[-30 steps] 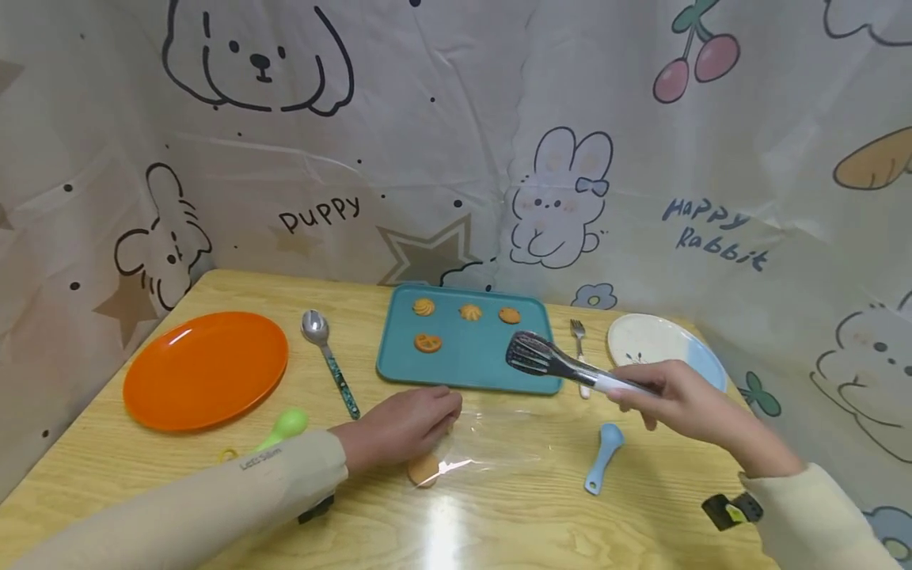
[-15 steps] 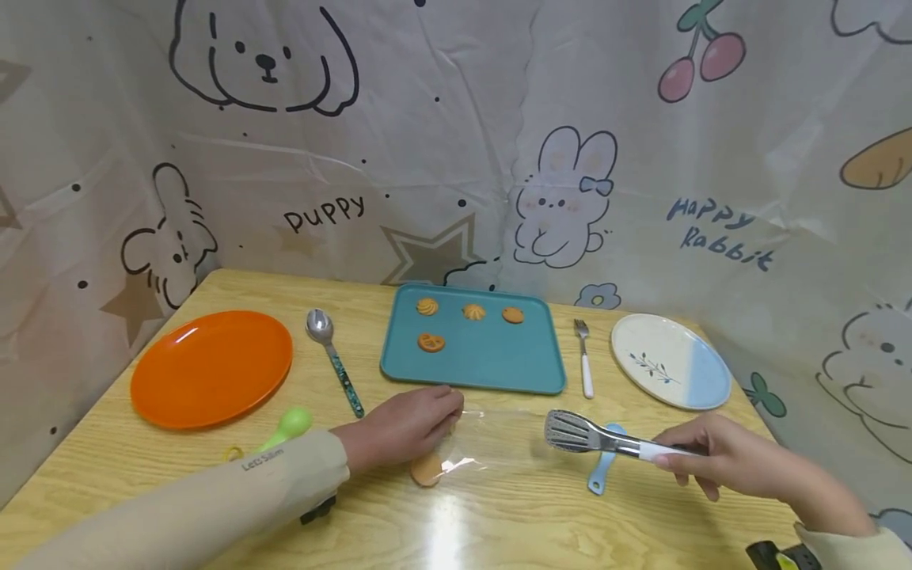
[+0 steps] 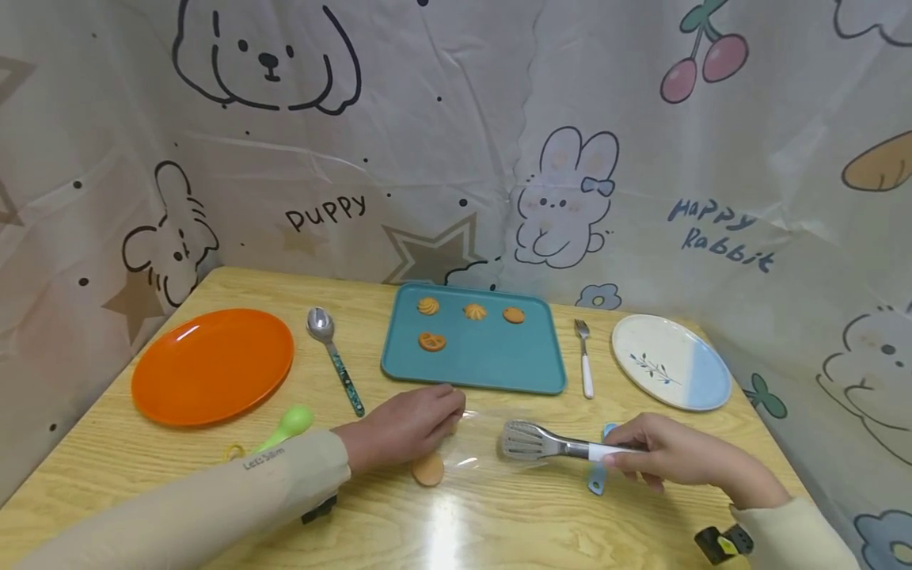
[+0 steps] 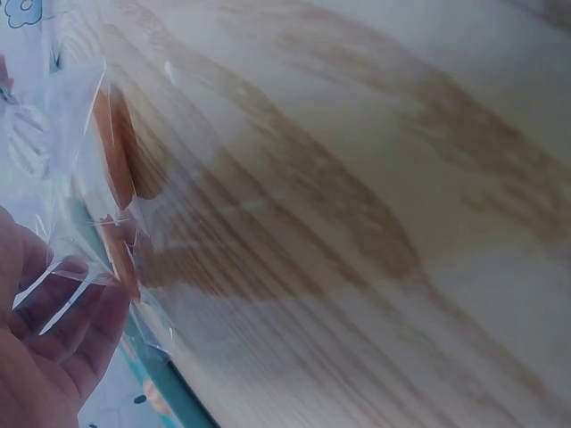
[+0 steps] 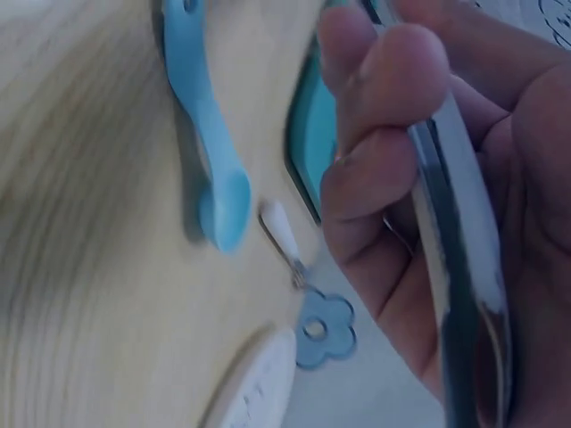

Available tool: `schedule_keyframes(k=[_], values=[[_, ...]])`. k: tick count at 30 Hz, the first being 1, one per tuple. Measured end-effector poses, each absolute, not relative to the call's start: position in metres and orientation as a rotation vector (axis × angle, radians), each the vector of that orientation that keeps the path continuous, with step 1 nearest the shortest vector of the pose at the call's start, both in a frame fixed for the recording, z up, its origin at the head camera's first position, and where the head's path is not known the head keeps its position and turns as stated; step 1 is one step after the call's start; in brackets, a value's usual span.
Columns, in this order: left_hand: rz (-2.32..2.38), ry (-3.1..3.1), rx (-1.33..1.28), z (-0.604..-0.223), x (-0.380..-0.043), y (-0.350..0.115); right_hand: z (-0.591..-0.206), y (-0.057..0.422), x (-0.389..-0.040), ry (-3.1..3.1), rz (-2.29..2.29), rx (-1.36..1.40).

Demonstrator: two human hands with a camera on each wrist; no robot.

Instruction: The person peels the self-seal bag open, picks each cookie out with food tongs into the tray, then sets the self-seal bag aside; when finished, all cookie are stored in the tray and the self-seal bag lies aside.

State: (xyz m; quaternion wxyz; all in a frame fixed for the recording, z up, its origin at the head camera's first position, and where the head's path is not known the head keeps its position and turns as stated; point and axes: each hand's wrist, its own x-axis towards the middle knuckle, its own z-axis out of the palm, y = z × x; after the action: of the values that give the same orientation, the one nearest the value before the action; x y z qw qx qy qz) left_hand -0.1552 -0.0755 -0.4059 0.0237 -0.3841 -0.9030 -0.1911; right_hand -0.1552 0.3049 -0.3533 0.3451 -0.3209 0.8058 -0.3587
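Observation:
In the head view my left hand [image 3: 406, 427] holds one end of a clear plastic bag [image 3: 479, 447] low over the table. The left wrist view shows thumb and fingers pinching the film, with brown cookies [image 4: 113, 147] inside. A round tan cookie [image 3: 428, 469] shows just below this hand; whether it lies in the bag is unclear. My right hand [image 3: 670, 455] grips metal serving tongs [image 3: 552, 443] by the white-banded handle. Their slotted heads are close together over the bag's right end, with no cookie visible between them. Part of the blue spoon [image 3: 597, 477] is hidden beneath the tongs and right hand.
Behind the bag, a teal tray [image 3: 492, 368] bears several cookies. An orange plate [image 3: 214, 368], a metal spoon [image 3: 335, 360] and a green spoon [image 3: 285, 427] lie left. A fork [image 3: 584, 360] and a white-blue plate [image 3: 670, 362] lie right. A printed curtain stands behind.
My right hand has brought the tongs down from near the tray's right side, then leftward to the bag. The left hand stays in place.

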Motion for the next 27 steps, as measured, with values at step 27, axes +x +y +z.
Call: schedule_keyframes(k=[27], values=[[-0.668,-2.74,-1.175,-0.408,-0.157,-0.075,-0.389,0.248,-0.177,1.9,-1.004,-0.786]])
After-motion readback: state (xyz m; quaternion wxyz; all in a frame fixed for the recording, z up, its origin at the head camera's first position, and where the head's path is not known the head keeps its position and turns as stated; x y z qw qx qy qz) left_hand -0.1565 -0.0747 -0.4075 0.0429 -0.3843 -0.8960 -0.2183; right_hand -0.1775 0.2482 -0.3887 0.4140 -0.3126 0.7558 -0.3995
